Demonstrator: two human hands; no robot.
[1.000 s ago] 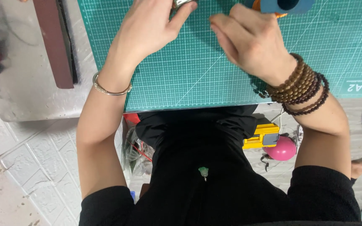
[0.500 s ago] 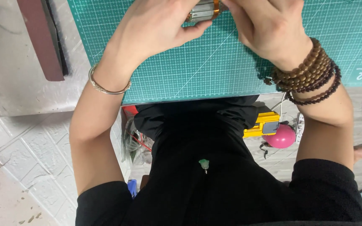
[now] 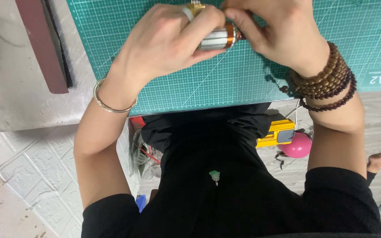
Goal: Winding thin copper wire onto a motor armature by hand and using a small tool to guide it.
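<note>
Head view shows the left hand (image 3: 164,42) clasped around a small silver metal cylinder with a copper-coloured band (image 3: 219,37) above the green gridded cutting mat (image 3: 225,83) — the right hand (image 3: 278,31) pinching its banded end, work seemingly mid-way, nothing set down.

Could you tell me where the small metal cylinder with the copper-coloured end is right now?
In the head view, the metal cylinder sits top centre, held between the left hand and right hand above the green cutting mat.
</note>
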